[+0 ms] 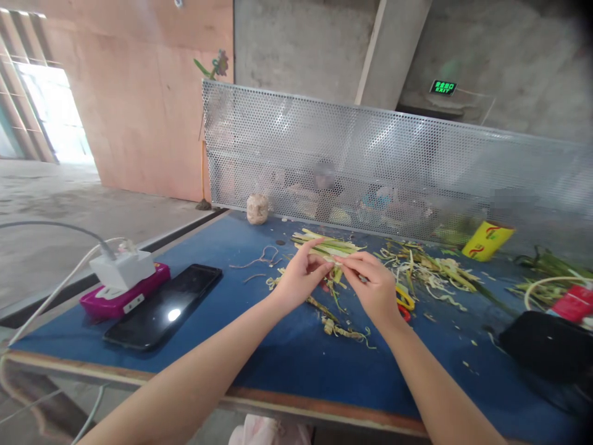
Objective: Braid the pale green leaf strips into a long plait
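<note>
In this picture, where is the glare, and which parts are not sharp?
Head view: glare spot on the black phone, bright opening blown out white; detail between left hand and right hand looks soft; things behind the perforated panel blurred.

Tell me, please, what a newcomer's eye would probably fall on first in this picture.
Most likely the left hand and right hand, drawn together mid-picture at the pale green plant strips above the blue table. Next might come the bright yellow can towards the right, before the shiny metal screen. On the left, the purple power strip stands out beside a black phone.
</note>
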A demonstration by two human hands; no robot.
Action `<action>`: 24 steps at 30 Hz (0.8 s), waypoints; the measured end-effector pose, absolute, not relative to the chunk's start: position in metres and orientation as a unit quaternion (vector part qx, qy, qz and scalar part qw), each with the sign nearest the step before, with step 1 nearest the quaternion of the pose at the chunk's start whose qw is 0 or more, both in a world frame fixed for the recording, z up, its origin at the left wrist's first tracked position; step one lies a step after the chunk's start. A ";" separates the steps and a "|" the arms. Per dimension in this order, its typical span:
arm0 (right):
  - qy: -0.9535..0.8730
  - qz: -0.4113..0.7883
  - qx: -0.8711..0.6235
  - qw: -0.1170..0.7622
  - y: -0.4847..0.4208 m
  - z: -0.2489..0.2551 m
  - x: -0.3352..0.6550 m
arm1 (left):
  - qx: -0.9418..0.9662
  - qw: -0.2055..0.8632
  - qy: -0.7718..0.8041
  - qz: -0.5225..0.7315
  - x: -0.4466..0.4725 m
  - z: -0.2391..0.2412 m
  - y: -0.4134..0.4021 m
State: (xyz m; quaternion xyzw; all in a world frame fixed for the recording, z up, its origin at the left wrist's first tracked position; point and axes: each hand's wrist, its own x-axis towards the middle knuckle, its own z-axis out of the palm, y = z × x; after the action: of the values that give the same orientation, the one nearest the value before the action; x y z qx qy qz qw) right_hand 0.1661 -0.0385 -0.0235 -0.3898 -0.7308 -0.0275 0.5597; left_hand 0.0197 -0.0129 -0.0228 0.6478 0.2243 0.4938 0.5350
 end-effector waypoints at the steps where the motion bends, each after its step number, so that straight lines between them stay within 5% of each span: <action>1: -0.735 -0.055 -0.382 0.557 -0.040 -0.023 0.165 | 0.641 0.541 0.223 0.496 0.020 -0.022 -0.013; 10: -0.723 -0.019 -0.405 0.559 -0.037 -0.029 0.164 | 0.626 0.554 0.227 0.500 0.021 -0.020 -0.019; 19: -0.756 -0.159 -0.369 0.516 -0.043 -0.026 0.167 | 0.578 0.595 0.237 0.506 0.022 -0.023 -0.012; 24: -0.778 -0.092 -0.357 0.509 -0.045 -0.024 0.168 | 0.532 0.633 0.243 0.507 0.021 -0.020 -0.014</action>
State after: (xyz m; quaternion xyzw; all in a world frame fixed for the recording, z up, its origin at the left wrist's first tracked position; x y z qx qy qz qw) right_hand 0.1684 -0.0447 -0.0241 -0.3568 -0.7780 -0.0921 0.5089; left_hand 0.0212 -0.0143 -0.0198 0.5318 0.2425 0.5071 0.6334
